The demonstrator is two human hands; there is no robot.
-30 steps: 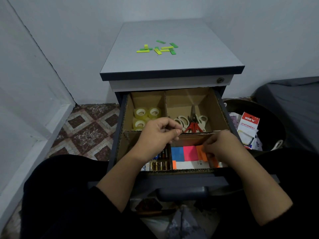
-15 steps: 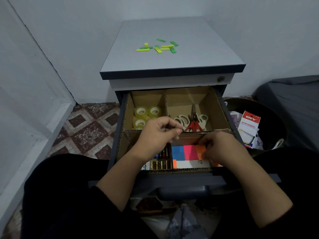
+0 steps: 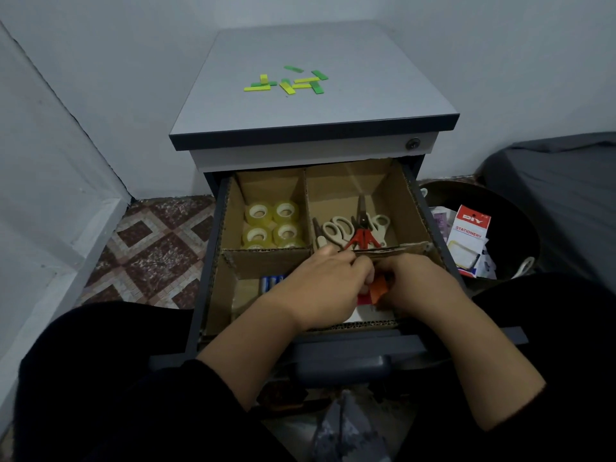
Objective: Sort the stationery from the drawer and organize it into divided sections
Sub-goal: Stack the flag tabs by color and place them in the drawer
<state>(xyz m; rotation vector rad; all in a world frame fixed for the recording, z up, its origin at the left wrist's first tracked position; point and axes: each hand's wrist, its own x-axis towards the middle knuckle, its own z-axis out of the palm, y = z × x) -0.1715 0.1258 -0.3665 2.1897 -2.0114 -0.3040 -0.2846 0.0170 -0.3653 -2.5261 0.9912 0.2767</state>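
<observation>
An open drawer holds a cardboard divider (image 3: 266, 253) with four sections. Tape rolls (image 3: 271, 223) fill the back left section and several scissors (image 3: 355, 230) lie in the back right. Batteries (image 3: 271, 281) show in the front left. Over the front right section my left hand (image 3: 320, 288) and my right hand (image 3: 420, 285) meet, fingers pinched together on orange and red sticky tabs (image 3: 376, 291). The rest of the tab pad is hidden under both hands.
Green and yellow sticky tabs (image 3: 288, 81) lie scattered on the cabinet top (image 3: 366, 95). A dark bin (image 3: 513, 221) with a stationery packet (image 3: 470, 235) stands to the right. Patterned floor tiles (image 3: 150, 255) lie to the left.
My left hand has moved right from the middle divider to join the right hand over the tab pad. The blue and pink tabs are now covered and the batteries are more exposed.
</observation>
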